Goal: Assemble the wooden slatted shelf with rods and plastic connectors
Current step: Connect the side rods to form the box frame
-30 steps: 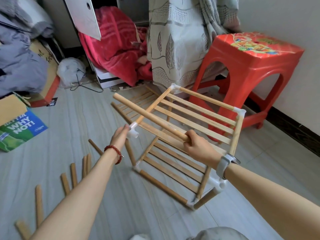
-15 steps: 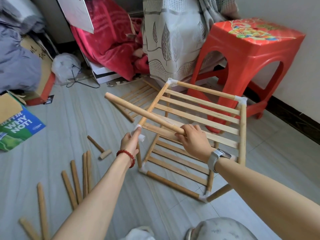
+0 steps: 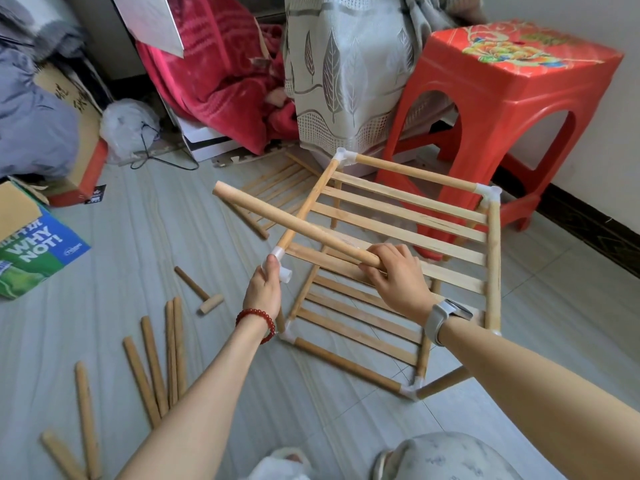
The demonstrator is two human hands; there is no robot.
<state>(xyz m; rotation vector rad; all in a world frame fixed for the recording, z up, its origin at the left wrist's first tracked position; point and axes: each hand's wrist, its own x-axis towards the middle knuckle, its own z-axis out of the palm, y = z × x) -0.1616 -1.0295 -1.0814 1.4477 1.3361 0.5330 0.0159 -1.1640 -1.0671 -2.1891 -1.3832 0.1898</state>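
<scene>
Rod (image 3: 294,225) in right hand (image 3: 398,278), pointing up-left

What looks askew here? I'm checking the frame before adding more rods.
The shelf frame stands tilted, not square to the floor. The left hand grips its near corner connector, whose open socket holds no rod. The right hand holds a loose rod lying diagonally across the slats, joined to nothing.

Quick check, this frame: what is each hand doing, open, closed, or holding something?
Left hand: grips the white plastic connector at the shelf frame's near corner.
Right hand: grips one end of a loose wooden rod.
</scene>
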